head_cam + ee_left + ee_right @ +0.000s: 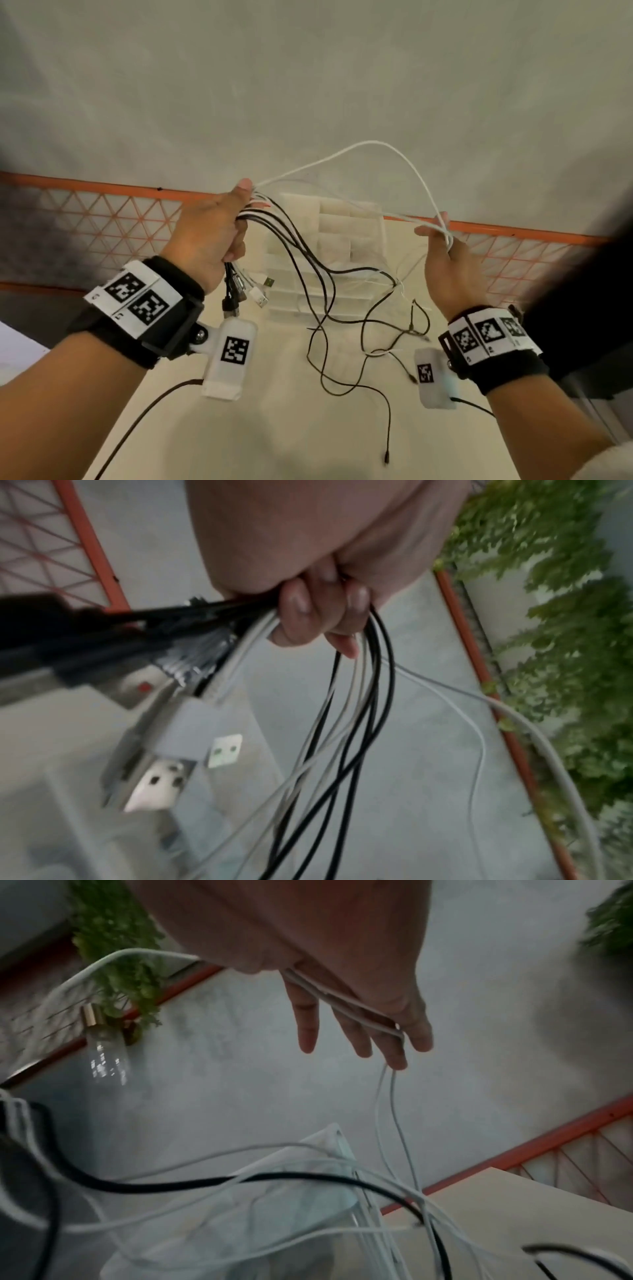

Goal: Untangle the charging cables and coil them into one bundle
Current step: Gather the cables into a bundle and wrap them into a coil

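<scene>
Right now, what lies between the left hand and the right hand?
In the head view, a white cable arches from left hand to right hand.

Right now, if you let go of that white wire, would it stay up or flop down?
Probably flop. The white cable only arches between the left hand and the right hand, and loose ends sag to the table. It looks light. It may slip, since it just drapes over the right fingers.

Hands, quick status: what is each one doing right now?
Left hand: closed, gripping the bunch of black and white cables near their USB plugs.
Right hand: open, fingers straight, white cable looped across them.
</scene>
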`<state>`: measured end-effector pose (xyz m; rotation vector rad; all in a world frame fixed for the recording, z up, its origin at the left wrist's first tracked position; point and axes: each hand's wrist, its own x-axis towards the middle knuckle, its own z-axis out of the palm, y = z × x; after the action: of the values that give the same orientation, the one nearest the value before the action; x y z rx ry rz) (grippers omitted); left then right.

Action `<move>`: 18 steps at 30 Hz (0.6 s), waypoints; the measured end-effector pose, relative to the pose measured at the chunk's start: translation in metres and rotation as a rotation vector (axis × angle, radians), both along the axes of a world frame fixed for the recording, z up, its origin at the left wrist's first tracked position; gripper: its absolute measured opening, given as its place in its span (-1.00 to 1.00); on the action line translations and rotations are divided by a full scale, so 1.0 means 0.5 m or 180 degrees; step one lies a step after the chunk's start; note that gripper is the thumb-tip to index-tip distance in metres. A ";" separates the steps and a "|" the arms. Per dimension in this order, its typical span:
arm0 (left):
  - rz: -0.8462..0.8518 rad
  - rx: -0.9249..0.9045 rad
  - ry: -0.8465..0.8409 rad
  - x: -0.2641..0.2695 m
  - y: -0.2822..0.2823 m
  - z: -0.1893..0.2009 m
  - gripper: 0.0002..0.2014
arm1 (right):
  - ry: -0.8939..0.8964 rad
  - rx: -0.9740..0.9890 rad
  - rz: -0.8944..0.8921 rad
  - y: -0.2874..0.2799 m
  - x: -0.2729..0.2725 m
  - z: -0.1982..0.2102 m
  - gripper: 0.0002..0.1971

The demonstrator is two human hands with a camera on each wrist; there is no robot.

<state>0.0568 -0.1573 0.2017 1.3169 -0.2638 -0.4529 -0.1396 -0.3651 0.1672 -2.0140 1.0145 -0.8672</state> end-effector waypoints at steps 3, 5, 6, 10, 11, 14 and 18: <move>0.0125 0.0700 -0.0308 0.005 -0.005 -0.046 -0.62 | -0.0323 -0.0091 0.0137 0.025 0.003 -0.010 -0.34; 0.0097 0.1243 -0.0577 0.005 -0.009 -0.083 -0.58 | -0.0594 -0.0113 0.0187 0.034 0.011 0.011 -0.34; 0.0064 0.1497 -0.0724 0.003 -0.012 -0.101 -0.54 | -0.0793 -0.0146 0.0229 0.037 0.015 0.030 -0.36; -0.0025 0.1939 -0.0783 0.001 -0.014 -0.148 -0.52 | -0.1239 -0.0521 0.0559 0.049 0.019 0.096 -0.41; 0.0016 0.1731 -0.0587 0.006 -0.012 -0.152 -0.56 | -0.1056 -0.0606 0.0578 0.044 0.017 0.092 -0.47; 0.0202 0.0658 0.0043 0.026 0.008 -0.117 -0.75 | 0.0203 -0.0575 0.0266 -0.011 0.006 -0.002 -0.65; 0.0506 -0.0286 0.0480 0.073 0.023 -0.041 -0.69 | 0.2654 -0.0079 -0.0037 -0.091 -0.047 -0.217 -0.62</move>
<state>0.0935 -0.1457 0.1814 1.1991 -0.0525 -0.3987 -0.1633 -0.4103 0.0585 -2.4377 1.4418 0.0058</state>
